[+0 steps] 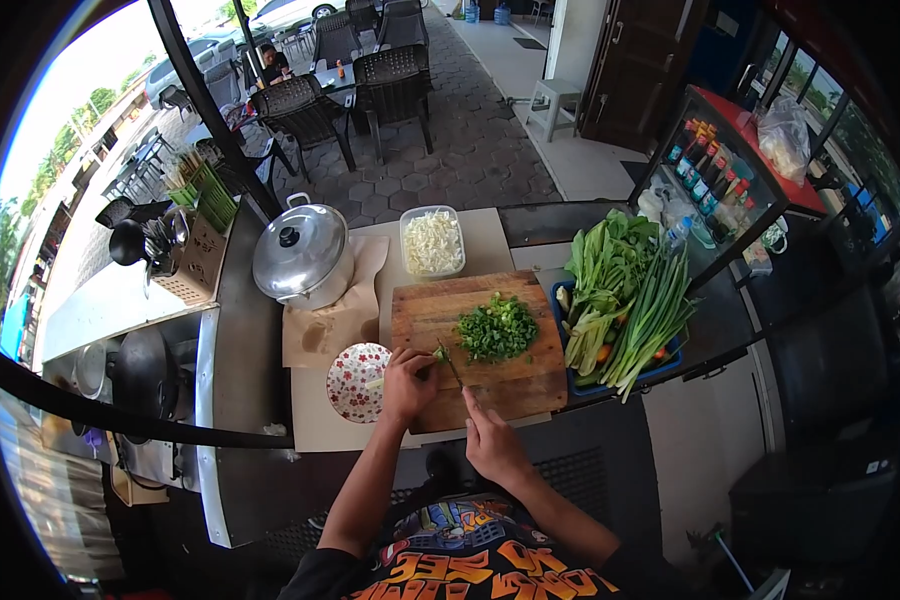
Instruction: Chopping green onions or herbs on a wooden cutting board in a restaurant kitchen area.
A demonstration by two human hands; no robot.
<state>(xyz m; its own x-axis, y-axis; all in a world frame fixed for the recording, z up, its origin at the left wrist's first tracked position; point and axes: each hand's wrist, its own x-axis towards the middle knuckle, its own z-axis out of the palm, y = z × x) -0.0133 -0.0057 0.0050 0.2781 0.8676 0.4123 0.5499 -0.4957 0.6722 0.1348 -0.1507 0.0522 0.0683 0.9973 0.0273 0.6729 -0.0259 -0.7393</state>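
My left hand (410, 384) grips a short bunch of green onion (440, 352) at the left side of a wooden cutting board (487, 386). A pale stalk end (375, 383) pokes out behind that hand, above a flowered plate (351, 367). In my right hand (495, 444) is a kitchen knife (451, 365), its blade close beside the green tips and angled away from me. Chopped green onion (497, 330) lies heaped on the board, right of the blade. Beyond the board stands a clear plastic container (434, 271) of shredded pale vegetable, probably cabbage.
A lidded metal pot (302, 251) stands at the back left on brown cardboard. Leafy greens (607, 262) and long green onions (654, 315) fill a blue basket (615, 387) at right. A glass case (709, 180) holds sauce bottles. Left are a wok (144, 375) and utensil holder (189, 262).
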